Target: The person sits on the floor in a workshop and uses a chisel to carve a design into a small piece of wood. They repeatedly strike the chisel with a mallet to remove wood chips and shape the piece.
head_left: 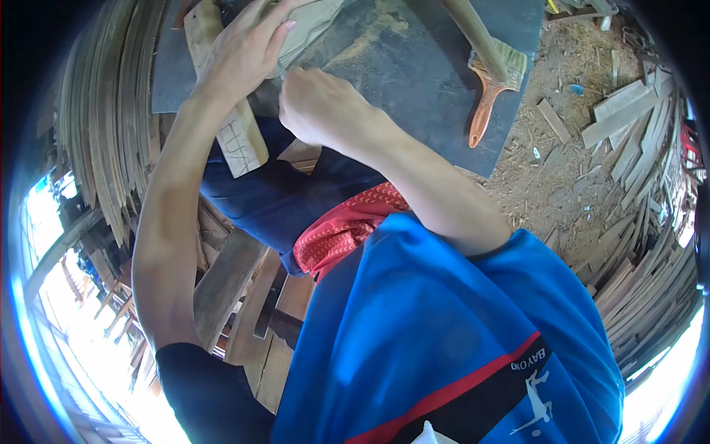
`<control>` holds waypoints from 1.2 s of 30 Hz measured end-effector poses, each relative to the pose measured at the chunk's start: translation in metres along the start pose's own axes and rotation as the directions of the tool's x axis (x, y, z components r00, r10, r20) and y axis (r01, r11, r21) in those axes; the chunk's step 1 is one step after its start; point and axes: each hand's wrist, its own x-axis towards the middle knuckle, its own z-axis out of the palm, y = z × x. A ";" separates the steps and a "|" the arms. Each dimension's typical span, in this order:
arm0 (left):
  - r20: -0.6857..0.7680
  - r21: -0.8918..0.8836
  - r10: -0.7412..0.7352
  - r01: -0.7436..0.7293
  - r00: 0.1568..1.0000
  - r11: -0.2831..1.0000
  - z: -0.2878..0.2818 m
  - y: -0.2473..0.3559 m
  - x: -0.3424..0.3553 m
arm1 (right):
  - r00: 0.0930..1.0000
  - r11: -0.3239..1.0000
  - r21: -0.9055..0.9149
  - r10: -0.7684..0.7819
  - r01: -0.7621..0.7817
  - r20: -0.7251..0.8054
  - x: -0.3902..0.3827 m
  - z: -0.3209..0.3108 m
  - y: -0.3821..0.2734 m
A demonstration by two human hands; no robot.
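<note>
My left hand (pixel 240 55) reaches to the upper edge of the view, fingers stretched forward and thumb apart. It lies against a pale, carved-looking wooden piece (pixel 314 29), which the upper edge cuts off. Just right of it, my right hand (pixel 318 103) is closed in a fist near that piece's near edge. Whatever the fist holds, if anything, is hidden. Beneath my left wrist runs a long pale wooden bar (pixel 242 144) with dark line marks on its near end, sticking out past the table edge.
The dark tabletop (pixel 414 96) carries sawdust. On its right lies a flat paintbrush (pixel 484 107) with an orange handle, a round wooden handle (pixel 473 33) across its bristles. Stacked wooden strips (pixel 103 111) stand left. Wood offcuts (pixel 625 111) litter the ground at right.
</note>
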 end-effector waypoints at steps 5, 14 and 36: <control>0.010 0.002 0.023 -0.023 1.000 1.000 0.001 0.002 0.005 | 0.983 0.997 -0.027 -0.078 0.075 -0.165 0.007 0.016 0.025; -0.083 -0.069 0.057 -0.062 0.995 0.996 0.008 -0.010 0.007 | 0.985 0.997 0.004 -0.072 0.073 -0.154 0.013 0.018 0.019; -0.056 -0.005 -0.024 0.023 0.998 1.000 0.000 0.021 0.006 | 0.985 0.997 0.062 -0.026 0.037 -0.173 0.002 0.027 0.027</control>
